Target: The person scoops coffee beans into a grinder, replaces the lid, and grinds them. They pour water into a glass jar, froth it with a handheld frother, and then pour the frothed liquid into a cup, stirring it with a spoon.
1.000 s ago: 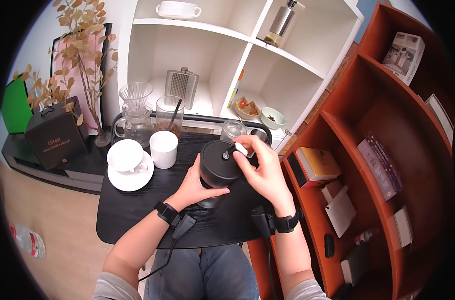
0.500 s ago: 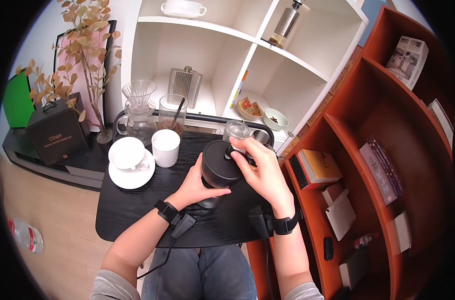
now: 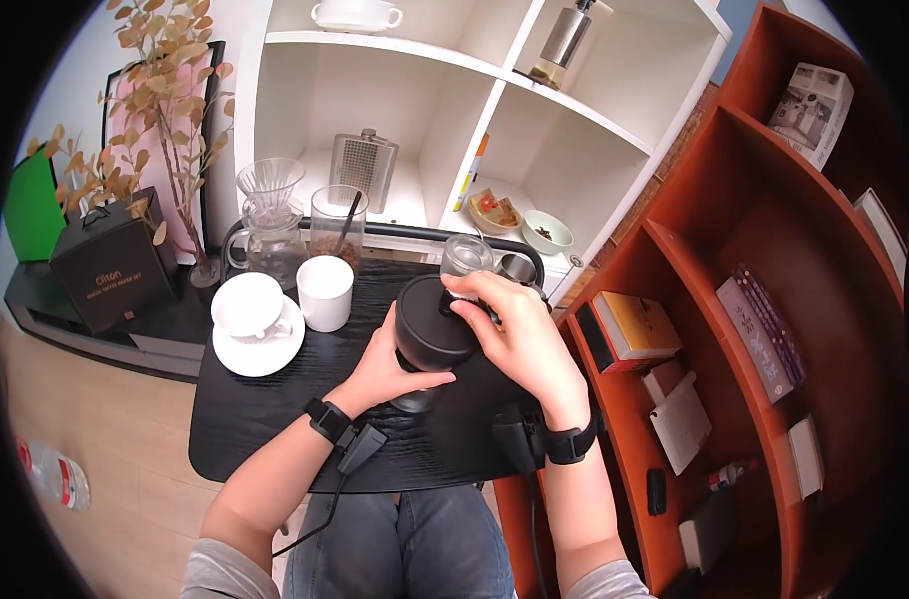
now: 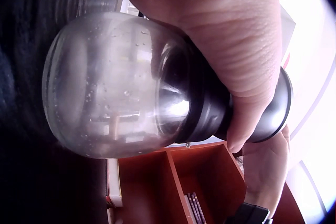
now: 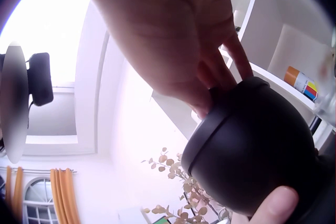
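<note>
A manual coffee grinder with a rounded black top [image 3: 429, 334] stands on the black table [image 3: 285, 429], tilted in the head view. My left hand [image 3: 381, 374] grips it around its narrow waist, thumb across the front. Below that hand, the left wrist view shows the grinder's clear glass jar [image 4: 110, 90], with small specks or drops on its wall. My right hand [image 3: 524, 344] pinches a small dark part at the middle of the top; the fingers hide most of it. From the right wrist, the black grinder top [image 5: 252, 140] is seen side-on beneath the right fingertips.
Left of the grinder are a white mug [image 3: 325, 295] and a white cup [image 3: 248, 305] on a saucer [image 3: 265, 361]. Behind them stand a glass dripper carafe [image 3: 273, 245] and a glass of brown bits [image 3: 324, 240]. A small glass jar [image 3: 464, 256] sits behind the right hand.
The right fingers have shifted from beside the metal post, where a small white piece showed between them, onto the top's middle, covering the post. The left hand keeps its grip on the grinder.
</note>
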`<control>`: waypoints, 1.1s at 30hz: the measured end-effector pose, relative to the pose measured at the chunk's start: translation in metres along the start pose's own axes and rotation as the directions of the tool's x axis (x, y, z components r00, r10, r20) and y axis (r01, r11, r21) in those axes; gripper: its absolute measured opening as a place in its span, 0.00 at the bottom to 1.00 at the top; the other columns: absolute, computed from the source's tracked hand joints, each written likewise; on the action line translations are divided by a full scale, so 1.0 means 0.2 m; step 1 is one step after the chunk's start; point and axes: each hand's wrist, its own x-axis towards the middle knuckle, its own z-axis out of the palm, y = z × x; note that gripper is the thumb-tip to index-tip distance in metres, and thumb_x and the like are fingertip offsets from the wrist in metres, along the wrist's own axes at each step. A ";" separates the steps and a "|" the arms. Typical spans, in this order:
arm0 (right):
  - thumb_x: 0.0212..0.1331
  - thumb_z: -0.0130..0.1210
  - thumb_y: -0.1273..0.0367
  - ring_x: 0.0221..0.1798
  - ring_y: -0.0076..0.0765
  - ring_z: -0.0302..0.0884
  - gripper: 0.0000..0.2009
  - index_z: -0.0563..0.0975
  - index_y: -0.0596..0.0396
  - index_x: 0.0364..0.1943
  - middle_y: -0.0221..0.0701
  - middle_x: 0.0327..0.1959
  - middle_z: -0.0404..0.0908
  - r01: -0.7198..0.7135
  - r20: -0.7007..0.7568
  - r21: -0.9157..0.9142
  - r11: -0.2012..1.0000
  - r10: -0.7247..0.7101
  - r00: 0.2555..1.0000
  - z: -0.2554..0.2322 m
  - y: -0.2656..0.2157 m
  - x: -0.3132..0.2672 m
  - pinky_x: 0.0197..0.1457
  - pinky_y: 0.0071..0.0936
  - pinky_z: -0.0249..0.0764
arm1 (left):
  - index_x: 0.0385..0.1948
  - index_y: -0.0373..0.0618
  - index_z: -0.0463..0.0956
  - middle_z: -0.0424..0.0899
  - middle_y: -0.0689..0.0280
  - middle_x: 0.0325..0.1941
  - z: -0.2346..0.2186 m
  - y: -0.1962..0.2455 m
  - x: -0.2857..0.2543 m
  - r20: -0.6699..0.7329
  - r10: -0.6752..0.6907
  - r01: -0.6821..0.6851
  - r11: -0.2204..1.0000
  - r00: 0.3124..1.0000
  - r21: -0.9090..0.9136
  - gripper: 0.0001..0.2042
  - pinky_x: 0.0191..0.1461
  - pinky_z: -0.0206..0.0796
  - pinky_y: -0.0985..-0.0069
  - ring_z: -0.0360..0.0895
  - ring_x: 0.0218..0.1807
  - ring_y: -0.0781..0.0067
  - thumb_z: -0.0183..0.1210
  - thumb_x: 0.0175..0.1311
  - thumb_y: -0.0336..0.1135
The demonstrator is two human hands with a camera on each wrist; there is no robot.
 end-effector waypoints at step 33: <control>0.44 0.69 0.72 0.48 0.28 0.75 0.25 0.71 0.63 0.48 0.36 0.45 0.78 -0.371 0.051 0.824 0.429 0.596 0.801 0.59 0.11 -0.31 0.52 0.26 0.71 | 0.58 0.37 0.61 0.70 0.60 0.58 -0.19 -0.10 0.02 0.563 -0.316 0.440 0.893 0.763 -0.094 0.41 0.61 0.62 0.73 0.67 0.58 0.72 0.74 0.36 0.24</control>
